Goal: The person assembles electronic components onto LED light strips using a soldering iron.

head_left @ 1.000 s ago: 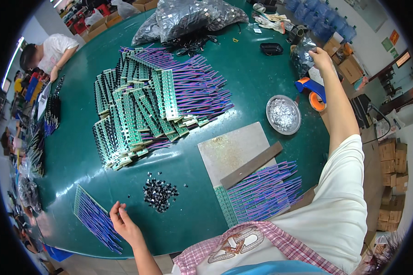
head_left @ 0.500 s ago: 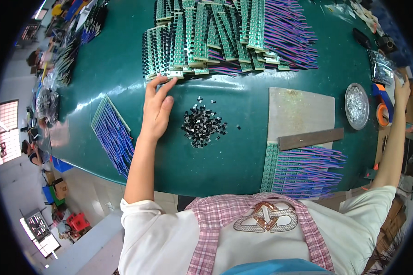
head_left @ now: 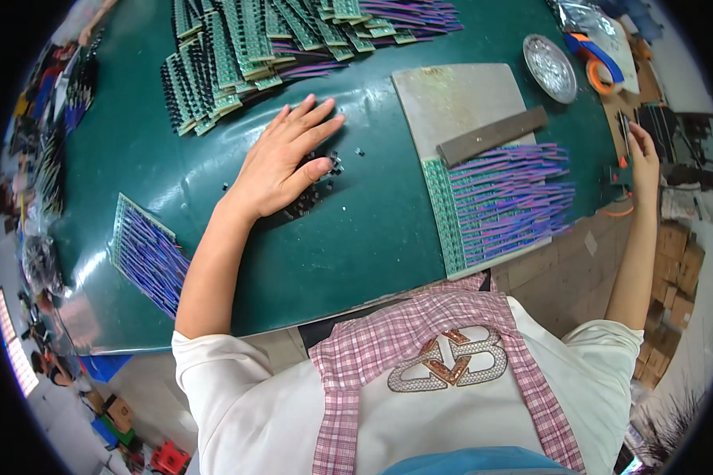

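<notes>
My left hand (head_left: 289, 162) lies over the small pile of black components (head_left: 303, 207), its fingers spread and stretched out. It hides much of the pile; a few loose pieces show around the thumb and wrist. Out at the table's right side, my right hand (head_left: 643, 150) is closed on a slim dark tool (head_left: 625, 133), held near upright; it resembles tweezers, but its kind is unclear. Between the hands, a row of green circuit boards with purple-blue wires (head_left: 511, 198) rests on a grey plate (head_left: 467, 99). A brown bar (head_left: 491, 136) lies across the plate beside them.
Stacked green boards (head_left: 242, 47) cover the far part of the table. Another wired board bundle (head_left: 146, 253) lies at the left. A round clear dish (head_left: 550, 68) with shiny contents stands far right, near an orange tape roll (head_left: 600, 77). Cartons (head_left: 669, 293) are stacked beyond the right arm.
My left hand has come from the stacked boards' near edge back over the black components. My right hand has moved nearer and now holds a slim tool. The whole view has shifted and turned.
</notes>
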{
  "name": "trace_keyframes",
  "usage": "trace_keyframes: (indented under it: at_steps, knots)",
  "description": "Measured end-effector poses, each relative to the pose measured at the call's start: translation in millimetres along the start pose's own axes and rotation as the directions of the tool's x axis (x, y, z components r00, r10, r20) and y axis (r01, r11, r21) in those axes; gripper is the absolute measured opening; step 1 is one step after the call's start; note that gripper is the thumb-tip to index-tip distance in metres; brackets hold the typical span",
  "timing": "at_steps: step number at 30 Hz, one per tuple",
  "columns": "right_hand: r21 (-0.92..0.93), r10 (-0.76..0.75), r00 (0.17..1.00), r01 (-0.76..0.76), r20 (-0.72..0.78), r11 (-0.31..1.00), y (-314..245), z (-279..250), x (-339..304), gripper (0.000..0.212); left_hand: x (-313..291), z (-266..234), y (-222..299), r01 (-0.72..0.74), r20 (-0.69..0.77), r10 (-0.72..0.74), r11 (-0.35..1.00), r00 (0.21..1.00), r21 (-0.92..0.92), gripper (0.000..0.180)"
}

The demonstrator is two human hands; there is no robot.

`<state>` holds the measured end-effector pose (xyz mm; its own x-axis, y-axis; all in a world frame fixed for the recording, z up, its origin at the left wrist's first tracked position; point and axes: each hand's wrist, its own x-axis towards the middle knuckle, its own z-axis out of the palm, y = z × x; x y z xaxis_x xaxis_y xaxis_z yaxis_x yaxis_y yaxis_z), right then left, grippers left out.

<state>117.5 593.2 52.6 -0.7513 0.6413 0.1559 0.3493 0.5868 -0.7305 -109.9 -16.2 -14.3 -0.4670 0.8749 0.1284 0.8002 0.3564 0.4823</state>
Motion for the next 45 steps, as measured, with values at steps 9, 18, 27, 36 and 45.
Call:
trace_keyframes:
  at_steps: [9, 18, 27, 36, 45]
  knots:
    - [-0.07, 0.099, 0.992, -0.105, -0.082, 0.992, 49, -23, -60, 0.028, 3, 10, 35, -0.148, 0.15, 0.172, 0.976, 0.974, -0.159, 0.049]
    - [-0.573, 0.126, 0.915, -0.343, -0.384, 0.745, 104, -20, 15, 0.081, -44, -1, 43, 0.067, -0.231, -0.064, 0.998, 0.971, 0.002, 0.05]
    - [-0.156, 0.63, 0.722, -0.684, -0.285, 0.713, 117, -7, -24, 0.086, -87, 20, 9, 0.551, -0.397, -0.516, 0.834, 0.759, -0.031, 0.05]
    - [0.405, 0.707, 0.679, -0.6, -0.199, 0.69, 142, -17, 2, 0.044, -100, 14, 56, 0.302, -0.391, -0.422, 0.894, 0.818, -0.332, 0.036]
    - [0.749, 0.413, 0.834, 0.0, -0.365, 0.662, 66, -49, -88, 0.029, -56, 17, 81, 0.348, -0.5, -0.349, 0.932, 0.792, -0.099, 0.017]
